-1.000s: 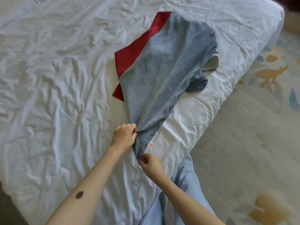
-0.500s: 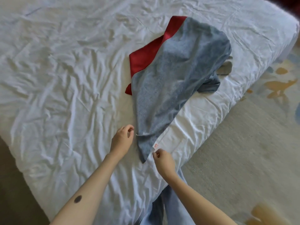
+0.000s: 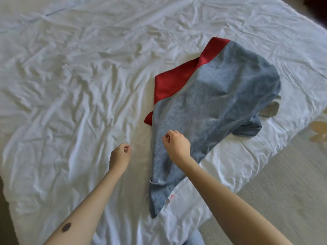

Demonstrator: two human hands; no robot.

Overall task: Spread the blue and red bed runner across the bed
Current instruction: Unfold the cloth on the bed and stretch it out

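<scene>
The bed runner [image 3: 208, 103] lies bunched on the right half of the bed [image 3: 70, 85], its blue-grey face up and a red strip showing along its left edge. Its narrow near end, with a small red-and-white label, trails to the bed's front edge. My left hand [image 3: 120, 154] hovers over the white sheet just left of the runner, fingers curled shut, holding nothing. My right hand [image 3: 177, 145] is above the runner's blue cloth, fingers loosely curled, and I see no fabric gripped in it.
The wrinkled white sheet covers the whole bed, with wide room to the left and far side. A grey flat object [image 3: 270, 110] peeks out from under the runner's right side. A beige patterned carpet [image 3: 283, 183] lies to the right of the bed.
Both hands have let go of the runner's near end, which now lies flat on the sheet. The hands have moved up the bed, the right one over the blue cloth.
</scene>
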